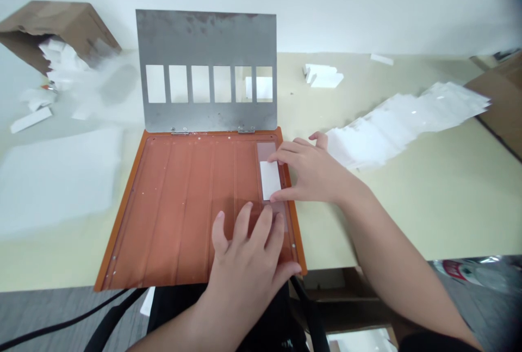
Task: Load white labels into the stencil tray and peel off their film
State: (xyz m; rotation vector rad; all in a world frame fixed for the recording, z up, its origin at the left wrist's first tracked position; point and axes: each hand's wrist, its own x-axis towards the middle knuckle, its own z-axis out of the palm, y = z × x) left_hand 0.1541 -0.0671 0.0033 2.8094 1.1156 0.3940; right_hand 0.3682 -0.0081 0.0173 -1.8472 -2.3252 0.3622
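An orange tray-like board (183,205) with shallow lengthwise grooves lies at the table's front edge, its hinged grey metal plate (207,36) standing raised behind it. In the rightmost groove is a translucent strip (266,150), with a small white card (269,180) on it. My right hand (310,170) pinches the card's right edge between thumb and fingertips. Palm down, my left hand (253,265) rests over the board's lower right part, fingers spread, fingertips just below the card near the strip's lower end.
Translucent plastic sleeves (383,129) lie fanned to the right. White card stacks (324,75) stand behind. A cardboard box (69,25) spilling white pieces is at the back left, with a translucent sheet pile (61,178) nearer. Another cardboard box (503,102) is at the right edge.
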